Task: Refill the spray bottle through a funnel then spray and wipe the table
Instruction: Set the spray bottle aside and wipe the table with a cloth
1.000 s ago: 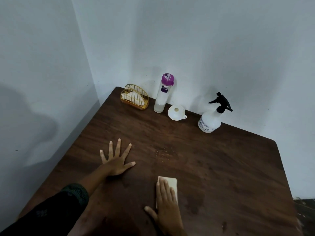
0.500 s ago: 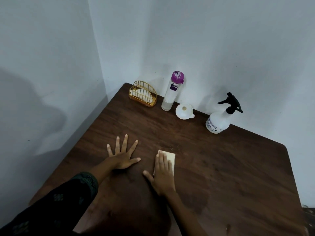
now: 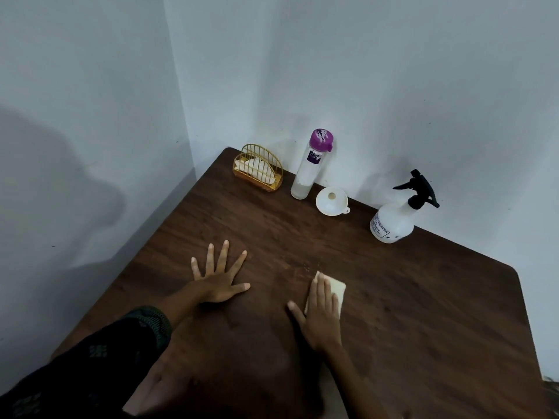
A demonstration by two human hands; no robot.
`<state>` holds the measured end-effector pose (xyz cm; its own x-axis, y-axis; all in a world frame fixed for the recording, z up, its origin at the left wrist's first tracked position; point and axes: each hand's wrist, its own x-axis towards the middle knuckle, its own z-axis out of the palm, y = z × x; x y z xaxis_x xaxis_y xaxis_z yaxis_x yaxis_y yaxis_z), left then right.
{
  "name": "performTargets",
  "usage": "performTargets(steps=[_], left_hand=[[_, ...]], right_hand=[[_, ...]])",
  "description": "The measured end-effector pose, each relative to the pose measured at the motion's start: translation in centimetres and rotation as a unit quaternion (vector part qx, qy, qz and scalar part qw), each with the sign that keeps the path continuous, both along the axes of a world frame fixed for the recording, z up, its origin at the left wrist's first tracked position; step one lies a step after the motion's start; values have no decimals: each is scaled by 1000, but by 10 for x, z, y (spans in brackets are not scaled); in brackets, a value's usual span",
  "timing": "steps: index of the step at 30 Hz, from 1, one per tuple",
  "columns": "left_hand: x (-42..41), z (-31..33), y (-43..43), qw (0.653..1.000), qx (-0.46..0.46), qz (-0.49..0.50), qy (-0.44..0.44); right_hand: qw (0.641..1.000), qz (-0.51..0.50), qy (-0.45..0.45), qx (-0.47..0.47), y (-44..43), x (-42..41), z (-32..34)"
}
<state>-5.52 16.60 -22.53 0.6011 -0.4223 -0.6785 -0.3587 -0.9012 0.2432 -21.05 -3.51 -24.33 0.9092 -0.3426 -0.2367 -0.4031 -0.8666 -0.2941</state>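
A dark wood-grain table [image 3: 423,297] fills a corner where 2 pale grey walls [image 3: 393,86] meet. The left hand [image 3: 220,282] lies flat at 9 o'clock of the table's middle, fingers spread, grasping nothing. The right hand [image 3: 322,316] presses straight fingers on a pale cloth [image 3: 338,290] near the middle. Along the far edge, 11 to 1 o'clock, stand a gold wire holder [image 3: 258,172], a purple-capped bottle [image 3: 311,167], a white funnel [image 3: 331,202] and the upright spray bottle [image 3: 393,222].
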Motion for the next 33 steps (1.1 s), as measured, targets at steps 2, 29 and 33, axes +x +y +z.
performTargets(steps=[2, 29, 33], left_hand=[[-1, 0, 1, 1000, 2, 2, -1], [-4, 3, 0, 1000, -2, 18, -9], [-4, 0, 0, 999, -7, 23, -23]], right_hand=[[1000, 9, -4, 8, 11, 26, 3], [998, 59, 14, 23, 26, 46, 10], [992, 120, 25, 10, 24, -6, 3]])
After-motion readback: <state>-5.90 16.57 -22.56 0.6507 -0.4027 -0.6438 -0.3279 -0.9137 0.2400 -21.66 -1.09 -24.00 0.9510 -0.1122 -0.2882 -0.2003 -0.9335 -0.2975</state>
